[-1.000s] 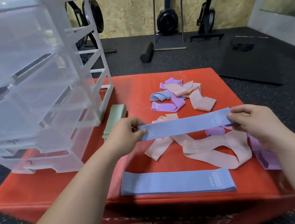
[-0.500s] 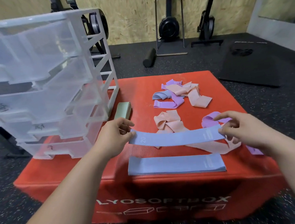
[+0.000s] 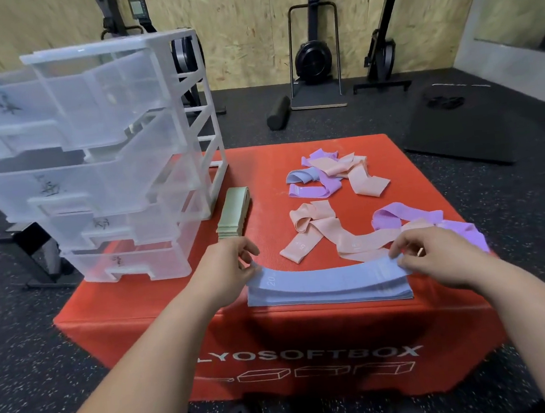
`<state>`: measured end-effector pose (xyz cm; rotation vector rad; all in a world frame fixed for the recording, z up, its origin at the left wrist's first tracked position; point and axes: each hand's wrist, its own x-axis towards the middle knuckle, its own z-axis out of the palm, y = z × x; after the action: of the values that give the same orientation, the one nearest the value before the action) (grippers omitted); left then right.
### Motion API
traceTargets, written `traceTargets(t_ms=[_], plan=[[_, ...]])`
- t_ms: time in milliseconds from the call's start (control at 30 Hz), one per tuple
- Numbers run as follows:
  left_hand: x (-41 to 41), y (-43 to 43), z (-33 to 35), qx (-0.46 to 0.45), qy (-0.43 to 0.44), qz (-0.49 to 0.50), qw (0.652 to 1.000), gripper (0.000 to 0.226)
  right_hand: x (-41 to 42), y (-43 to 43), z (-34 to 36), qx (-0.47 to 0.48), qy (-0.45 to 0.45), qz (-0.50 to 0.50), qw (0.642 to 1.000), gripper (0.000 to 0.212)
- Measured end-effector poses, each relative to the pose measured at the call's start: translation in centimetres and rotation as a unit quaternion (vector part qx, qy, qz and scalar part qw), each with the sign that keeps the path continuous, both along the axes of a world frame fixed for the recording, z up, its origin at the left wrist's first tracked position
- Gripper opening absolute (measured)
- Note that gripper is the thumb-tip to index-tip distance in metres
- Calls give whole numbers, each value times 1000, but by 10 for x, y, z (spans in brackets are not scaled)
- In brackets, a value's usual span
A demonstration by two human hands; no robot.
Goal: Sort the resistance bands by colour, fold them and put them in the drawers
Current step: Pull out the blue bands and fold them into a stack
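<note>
One blue band (image 3: 326, 275), apparently marked 20, left hand (image 3: 227, 269), right hand (image 3: 440, 257) pinching ends

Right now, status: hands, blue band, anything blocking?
Left hand and right hand each pinch an end of the blue band. Band sags onto the blue stack. Loose pink bands just behind, not blocking.

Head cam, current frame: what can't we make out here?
All head view:
- Blue stack: band count unclear. The layer edges are too thin, and the top blue band, pinched by the left hand and right hand, covers it.
- Drawer unit: scribbled front labels too small to read, and cloudy plastic obscures the contents.
- Purple band: near end hidden behind the right hand.
- Far pile: bands overlap, count unclear.
</note>
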<state>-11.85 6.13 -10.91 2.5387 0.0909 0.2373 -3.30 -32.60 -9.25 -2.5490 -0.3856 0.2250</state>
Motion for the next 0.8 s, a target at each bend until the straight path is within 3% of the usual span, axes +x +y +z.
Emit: traceTargets(t_ms=[533,667,800], plan=[[4,2,-12,68,31,-29,997,34,-1,-4,-11,-53,23,16,998,10],[6,5,-13,87,33,-58,994,40,2,-7,-9,-53,-7,29,998,36],[6,5,-15,121,68,-152,979,71,-1,-7,-9,-90,33,80,992,69]])
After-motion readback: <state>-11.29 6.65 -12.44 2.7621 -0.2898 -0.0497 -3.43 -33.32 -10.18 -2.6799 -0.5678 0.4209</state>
